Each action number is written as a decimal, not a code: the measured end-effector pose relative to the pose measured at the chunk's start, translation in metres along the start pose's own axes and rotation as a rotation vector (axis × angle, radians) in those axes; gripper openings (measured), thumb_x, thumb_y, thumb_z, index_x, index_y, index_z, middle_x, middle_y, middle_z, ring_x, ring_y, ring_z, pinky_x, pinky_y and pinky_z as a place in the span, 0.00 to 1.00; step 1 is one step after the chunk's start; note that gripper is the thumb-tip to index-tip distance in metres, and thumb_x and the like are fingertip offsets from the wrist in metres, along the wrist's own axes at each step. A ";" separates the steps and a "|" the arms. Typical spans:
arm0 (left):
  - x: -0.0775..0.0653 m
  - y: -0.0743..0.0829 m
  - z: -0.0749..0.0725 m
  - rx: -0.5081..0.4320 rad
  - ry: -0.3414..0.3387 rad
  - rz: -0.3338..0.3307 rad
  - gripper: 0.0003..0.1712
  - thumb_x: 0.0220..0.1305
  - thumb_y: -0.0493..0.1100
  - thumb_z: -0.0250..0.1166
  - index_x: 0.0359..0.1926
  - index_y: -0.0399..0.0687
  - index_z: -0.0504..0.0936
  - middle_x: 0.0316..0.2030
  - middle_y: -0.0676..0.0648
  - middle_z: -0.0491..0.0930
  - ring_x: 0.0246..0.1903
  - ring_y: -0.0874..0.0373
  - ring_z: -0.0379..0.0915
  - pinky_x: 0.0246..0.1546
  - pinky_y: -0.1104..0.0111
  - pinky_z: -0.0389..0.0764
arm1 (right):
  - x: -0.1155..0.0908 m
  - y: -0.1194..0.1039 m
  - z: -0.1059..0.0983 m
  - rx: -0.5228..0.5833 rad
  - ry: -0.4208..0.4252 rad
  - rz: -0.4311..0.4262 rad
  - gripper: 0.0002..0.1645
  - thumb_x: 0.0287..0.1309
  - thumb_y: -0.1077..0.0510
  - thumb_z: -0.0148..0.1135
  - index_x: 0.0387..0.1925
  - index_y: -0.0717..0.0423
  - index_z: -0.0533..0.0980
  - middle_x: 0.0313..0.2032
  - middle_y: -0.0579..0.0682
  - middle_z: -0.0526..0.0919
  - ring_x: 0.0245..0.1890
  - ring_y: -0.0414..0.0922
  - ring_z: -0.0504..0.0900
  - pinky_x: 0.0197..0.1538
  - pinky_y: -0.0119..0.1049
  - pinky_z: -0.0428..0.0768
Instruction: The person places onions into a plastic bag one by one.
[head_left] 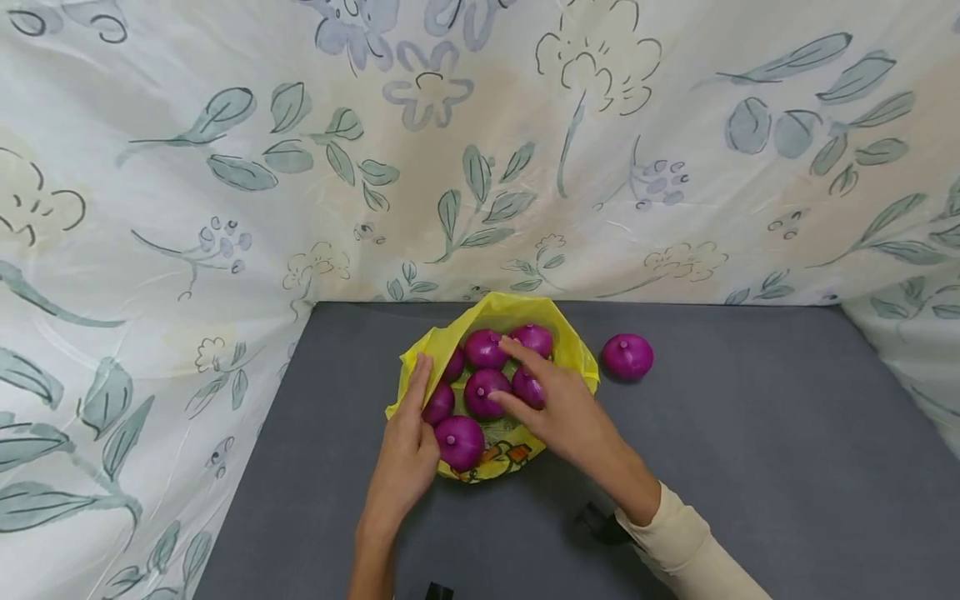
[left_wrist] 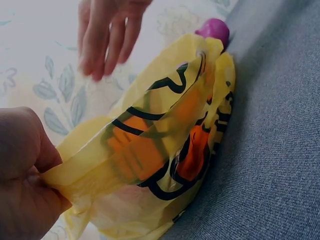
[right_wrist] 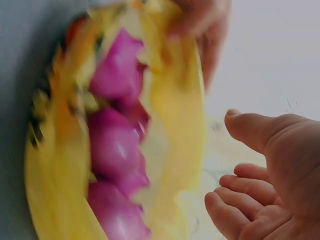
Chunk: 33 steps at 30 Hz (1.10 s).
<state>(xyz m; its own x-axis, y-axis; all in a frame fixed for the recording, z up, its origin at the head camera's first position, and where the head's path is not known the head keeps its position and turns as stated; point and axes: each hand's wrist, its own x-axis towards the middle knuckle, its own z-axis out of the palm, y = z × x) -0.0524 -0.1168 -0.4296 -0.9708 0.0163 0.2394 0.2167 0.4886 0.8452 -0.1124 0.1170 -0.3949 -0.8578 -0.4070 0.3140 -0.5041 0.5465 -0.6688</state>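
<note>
A yellow plastic bag (head_left: 517, 310) with black and orange print lies open, with several red onions (head_left: 460, 442) inside. My left hand (head_left: 405, 458) pinches the bag's left rim; in the left wrist view that hand (left_wrist: 22, 175) has the plastic bunched between thumb and fingers. Over the bag's mouth hovers my right hand (head_left: 566, 408), its fingers extended and partly covering the onions on the right side. The right wrist view shows this right hand (right_wrist: 270, 180) holding nothing, apart from the onions (right_wrist: 115, 145). One lone onion (head_left: 628, 357) sits outside, to the right of the bag.
A dark grey cloth surface (head_left: 750, 467) lies under everything. Floral white curtains (head_left: 480, 125) hang at the back and both sides, with the back one meeting the surface just behind the bag.
</note>
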 end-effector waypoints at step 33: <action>0.005 -0.001 0.003 0.009 0.014 -0.015 0.49 0.68 0.21 0.49 0.86 0.54 0.53 0.84 0.53 0.52 0.82 0.59 0.45 0.71 0.83 0.50 | -0.014 0.127 -0.104 -0.175 0.182 0.384 0.65 0.67 0.36 0.69 0.86 0.55 0.41 0.83 0.64 0.50 0.73 0.75 0.61 0.66 0.76 0.64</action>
<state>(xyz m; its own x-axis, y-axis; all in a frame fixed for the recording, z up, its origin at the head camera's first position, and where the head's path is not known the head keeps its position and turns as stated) -0.0581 -0.1145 -0.4301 -0.9723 -0.0034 0.2337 0.2013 0.4964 0.8444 -0.1747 0.2685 -0.4138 -0.9816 -0.0236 0.1893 -0.1418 0.7541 -0.6413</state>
